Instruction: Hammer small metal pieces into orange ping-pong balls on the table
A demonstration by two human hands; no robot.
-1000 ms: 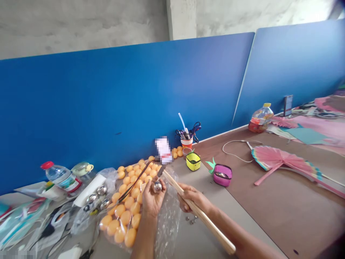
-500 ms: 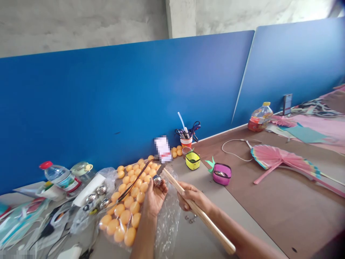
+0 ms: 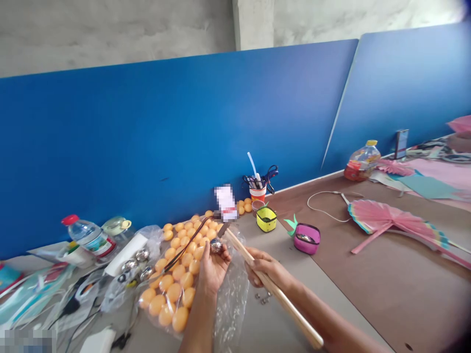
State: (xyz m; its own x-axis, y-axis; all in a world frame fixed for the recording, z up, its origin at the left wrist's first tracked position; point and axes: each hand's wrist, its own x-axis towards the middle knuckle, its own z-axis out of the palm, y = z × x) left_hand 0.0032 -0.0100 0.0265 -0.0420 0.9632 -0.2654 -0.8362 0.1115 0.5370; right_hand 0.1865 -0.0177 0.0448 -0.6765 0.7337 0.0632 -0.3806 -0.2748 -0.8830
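Note:
My left hand (image 3: 214, 272) is cupped, palm up, with its fingers curled around a shiny silver ball (image 3: 216, 245). My right hand (image 3: 267, 268) grips a long pale wooden stick (image 3: 290, 308) that slants from lower right to upper left. A dark flat piece (image 3: 222, 229) shows at the stick's far end, close above the ball; whether it touches the ball I cannot tell. Beneath and left of my left hand lies a clear plastic bag (image 3: 231, 304) of orange balls (image 3: 174, 292). Several small shiny metal bits (image 3: 263, 298) lie on the table below my right hand.
Behind the hands stand a yellow pouch (image 3: 266, 219), a purple pouch (image 3: 306, 239) and a cup of tools (image 3: 257, 192). Bottles (image 3: 90, 239), cables and more silver balls (image 3: 142, 254) crowd the left. A pink fan (image 3: 390, 220) lies right. A blue partition (image 3: 184, 137) runs along the back.
The whole scene has shifted slightly right as the camera turned a little left. Both hands keep their hold on the silver ball and the wooden stick, almost unmoved.

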